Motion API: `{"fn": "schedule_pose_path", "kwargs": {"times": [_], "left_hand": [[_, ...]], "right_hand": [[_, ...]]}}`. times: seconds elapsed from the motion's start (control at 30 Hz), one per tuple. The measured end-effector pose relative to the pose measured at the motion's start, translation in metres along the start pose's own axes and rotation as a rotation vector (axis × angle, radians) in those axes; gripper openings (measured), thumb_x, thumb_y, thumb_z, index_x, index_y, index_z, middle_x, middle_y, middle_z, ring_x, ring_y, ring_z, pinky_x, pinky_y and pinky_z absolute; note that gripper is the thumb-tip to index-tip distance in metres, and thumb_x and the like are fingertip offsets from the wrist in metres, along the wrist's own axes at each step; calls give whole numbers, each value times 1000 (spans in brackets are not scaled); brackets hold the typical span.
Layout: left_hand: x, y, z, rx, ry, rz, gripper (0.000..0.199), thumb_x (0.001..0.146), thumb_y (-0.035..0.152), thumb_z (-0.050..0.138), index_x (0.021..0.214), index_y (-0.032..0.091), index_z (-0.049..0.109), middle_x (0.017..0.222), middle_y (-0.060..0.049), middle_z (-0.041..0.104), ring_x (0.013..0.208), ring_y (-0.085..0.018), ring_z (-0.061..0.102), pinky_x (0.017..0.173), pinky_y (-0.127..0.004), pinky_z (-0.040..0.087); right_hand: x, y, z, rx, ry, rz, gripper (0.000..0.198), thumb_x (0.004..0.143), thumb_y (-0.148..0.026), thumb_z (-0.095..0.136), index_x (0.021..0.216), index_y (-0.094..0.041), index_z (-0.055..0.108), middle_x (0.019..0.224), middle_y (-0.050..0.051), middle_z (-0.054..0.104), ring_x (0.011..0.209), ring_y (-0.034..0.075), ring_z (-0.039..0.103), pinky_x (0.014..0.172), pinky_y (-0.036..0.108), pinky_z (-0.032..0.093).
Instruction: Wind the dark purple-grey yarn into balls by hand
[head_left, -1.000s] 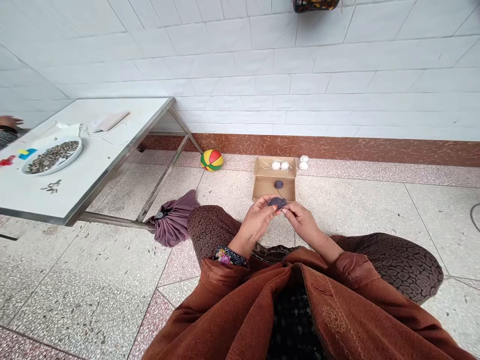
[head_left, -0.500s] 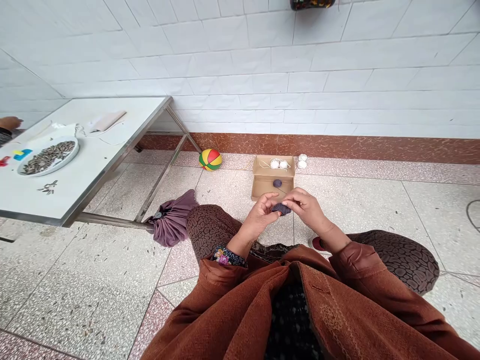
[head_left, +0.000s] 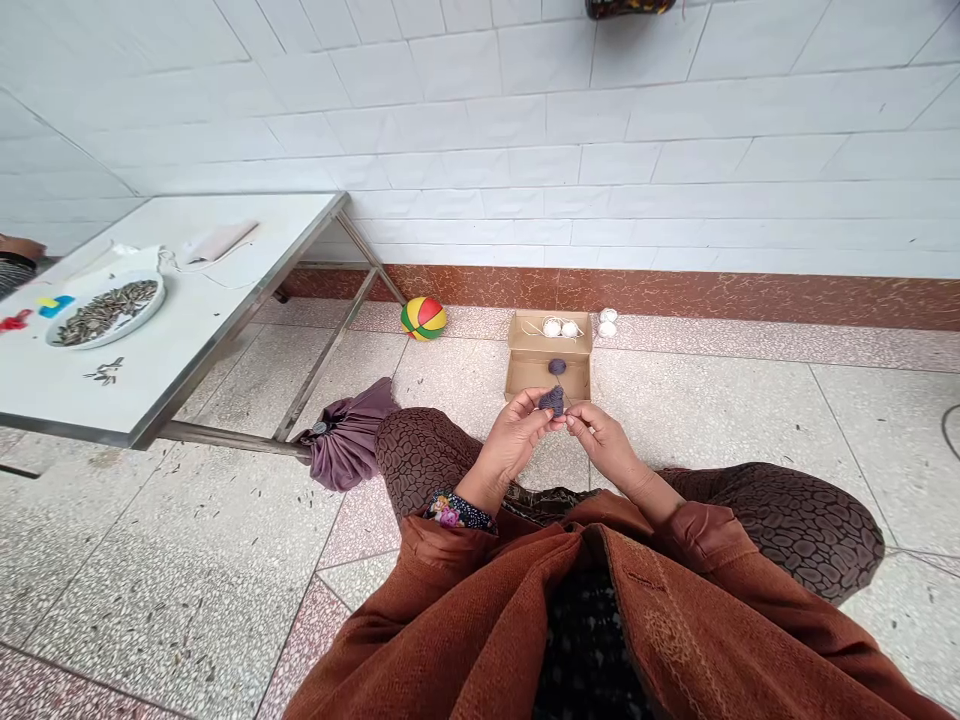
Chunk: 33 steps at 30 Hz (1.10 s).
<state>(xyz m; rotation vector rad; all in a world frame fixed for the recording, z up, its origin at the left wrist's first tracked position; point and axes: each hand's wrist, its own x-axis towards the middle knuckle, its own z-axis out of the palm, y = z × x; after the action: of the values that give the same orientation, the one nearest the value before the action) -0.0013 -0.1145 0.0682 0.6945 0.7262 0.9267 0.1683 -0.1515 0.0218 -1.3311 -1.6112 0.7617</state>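
My left hand [head_left: 516,432] pinches a small bundle of dark purple-grey yarn [head_left: 553,401] between thumb and fingers. The bundle has ridged rows; whether it is wound or crocheted I cannot tell. Close on its right, my right hand [head_left: 604,440] has thumb and forefinger pressed together on what looks like a thin strand of yarn beside the bundle. Just beyond the hands, an open cardboard box [head_left: 517,378] stands on the floor, with a dark ball of yarn [head_left: 556,366] inside. Two white balls of yarn [head_left: 561,328] lie in its lid.
Two more white balls [head_left: 607,322] sit right of the box. A colourful ball [head_left: 424,319] rests near the leg of a white table [head_left: 247,215], which carries a plate of seeds [head_left: 109,312]. A purple cloth bag [head_left: 352,435] lies below. Another person's hand [head_left: 22,247] shows far left.
The yarn bundle has turned more upright in my left hand. My right hand has drawn down from over the bundle to its lower right side.
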Motion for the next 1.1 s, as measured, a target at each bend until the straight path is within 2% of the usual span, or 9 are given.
{"fn": "schedule_pose_path", "kwargs": {"times": [0.17, 0.27, 0.43, 0.53, 0.63, 0.7, 0.87, 0.97, 1.1], "left_hand": [[4, -2, -6, 105, 51, 46, 39, 69, 25, 83, 103, 18, 66, 95, -2, 68, 82, -12, 63, 75, -27, 49], [6, -4, -9, 226, 102, 95, 38, 69, 27, 81, 103, 18, 65, 94, -2, 68, 81, -12, 59, 70, -25, 45], [3, -4, -6, 465, 40, 181, 31, 71, 21, 75, 100, 18, 64, 95, -2, 68, 86, -14, 59, 81, -28, 44], [-2, -2, -1, 542, -58, 145, 28, 71, 18, 73, 97, 18, 63, 90, 0, 66, 82, -14, 57, 79, -28, 42], [-5, -1, 2, 471, -153, 96, 34, 70, 17, 74, 102, 19, 62, 93, -1, 66, 86, -15, 59, 80, -28, 42], [-5, -2, 3, 376, -174, 69, 41, 69, 17, 75, 107, 20, 61, 97, -2, 67, 89, -15, 59, 81, -28, 42], [-3, -4, 2, 130, -102, 26, 49, 67, 16, 79, 114, 22, 63, 103, -2, 68, 89, -14, 59, 81, -29, 45], [-2, -4, 2, 41, -53, 5, 44, 67, 18, 81, 108, 20, 66, 104, -2, 68, 89, -13, 60, 83, -30, 46], [2, -7, -2, 29, 39, 11, 38, 64, 20, 83, 100, 18, 68, 97, -2, 68, 86, -13, 61, 85, -31, 47]], "right_hand": [[-5, -1, -1, -87, -115, -131, 20, 102, -35, 50, 98, -24, 66, 93, 6, 71, 88, 21, 66, 81, 35, 53], [-7, -10, -5, -117, -165, -225, 18, 102, -32, 51, 96, -24, 66, 89, 6, 70, 83, 21, 66, 79, 35, 54], [5, -29, -23, -117, -71, -271, 16, 102, -31, 54, 97, -24, 69, 86, 5, 69, 80, 20, 65, 75, 34, 53], [21, -30, -31, -114, -7, -253, 17, 100, -33, 58, 94, -25, 71, 87, 6, 69, 84, 21, 65, 76, 34, 52], [30, -22, -32, -63, 45, -182, 20, 99, -37, 60, 89, -24, 71, 83, 4, 67, 80, 20, 63, 74, 33, 51], [29, -14, -28, -12, 70, -104, 22, 99, -39, 59, 89, -23, 70, 82, 4, 67, 76, 19, 62, 73, 32, 50], [11, 2, -11, 34, 62, 31, 26, 99, -42, 54, 89, -22, 66, 80, 2, 66, 74, 18, 60, 69, 30, 48], [2, 7, -3, -3, 26, 17, 24, 99, -40, 54, 87, -22, 64, 79, 2, 66, 72, 17, 60, 68, 30, 48], [-4, 6, 1, -77, -36, -91, 20, 101, -34, 52, 92, -23, 66, 86, 4, 69, 83, 20, 65, 77, 33, 52]]}}
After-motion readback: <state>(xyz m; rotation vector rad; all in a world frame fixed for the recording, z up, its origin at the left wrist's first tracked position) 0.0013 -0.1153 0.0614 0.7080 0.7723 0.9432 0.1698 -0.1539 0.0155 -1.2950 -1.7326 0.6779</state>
